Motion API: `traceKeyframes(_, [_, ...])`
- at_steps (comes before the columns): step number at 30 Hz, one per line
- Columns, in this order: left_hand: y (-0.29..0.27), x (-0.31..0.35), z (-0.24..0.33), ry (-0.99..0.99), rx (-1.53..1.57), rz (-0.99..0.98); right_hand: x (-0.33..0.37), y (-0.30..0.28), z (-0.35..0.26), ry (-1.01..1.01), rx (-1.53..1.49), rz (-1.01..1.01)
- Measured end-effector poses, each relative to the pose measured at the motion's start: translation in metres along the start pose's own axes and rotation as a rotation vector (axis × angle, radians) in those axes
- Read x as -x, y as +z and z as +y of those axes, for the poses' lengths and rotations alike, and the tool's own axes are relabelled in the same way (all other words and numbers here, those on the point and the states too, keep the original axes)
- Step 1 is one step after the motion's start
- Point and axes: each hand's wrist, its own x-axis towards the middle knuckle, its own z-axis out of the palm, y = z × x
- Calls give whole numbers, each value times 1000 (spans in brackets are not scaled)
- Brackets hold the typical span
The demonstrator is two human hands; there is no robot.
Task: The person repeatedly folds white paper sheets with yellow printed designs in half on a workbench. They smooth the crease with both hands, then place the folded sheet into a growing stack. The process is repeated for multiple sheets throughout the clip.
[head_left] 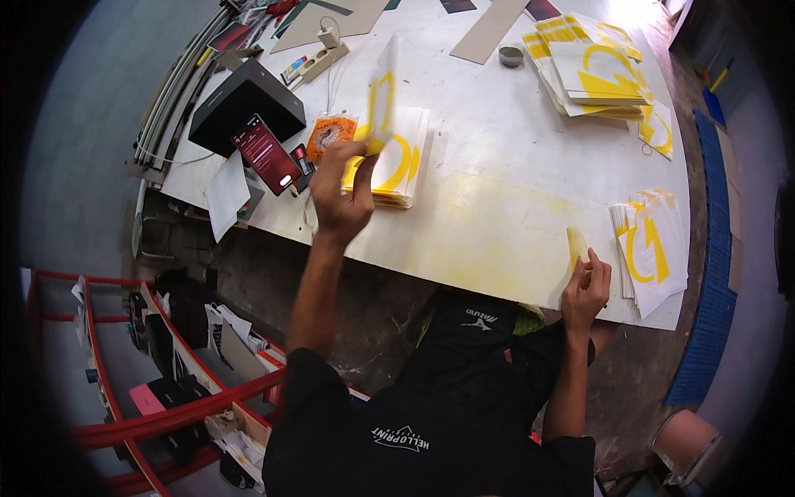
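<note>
My left hand (342, 199) is raised over the table and pinches a white paper piece with yellow print (381, 103), held upright and blurred by motion. Just behind it lies a stack of similar white-and-yellow paper pieces (402, 170). Close to the table's front edge, my right hand (586, 291) has its fingers closed on a small pale-yellow strip (575, 245), whose kind I cannot make out. To the right of that hand, a fanned pile of the printed paper pieces (654, 257) rests near the table corner.
A larger printed stack (592, 74) sits at the far right, beside a small round tin (511, 56). At left, a lit phone (265, 153) leans on a black box (246, 103). A power strip (323, 62) lies behind. Red-framed shelving (178, 421) stands at lower left.
</note>
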Motion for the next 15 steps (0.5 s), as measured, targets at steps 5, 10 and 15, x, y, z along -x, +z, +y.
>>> traceKeyframes(5, [-10, 28, -52, -42, -210, -612, -1, 0, 0, -26, 17, -9])
traceKeyframes(10, [-15, 42, -49, -79, -205, -650, 0, 1, 7, -3, 59, -28])
traceKeyframes(15, [-13, 44, -36, -63, -190, -574, -1, 3, 10, -133, 101, 31])
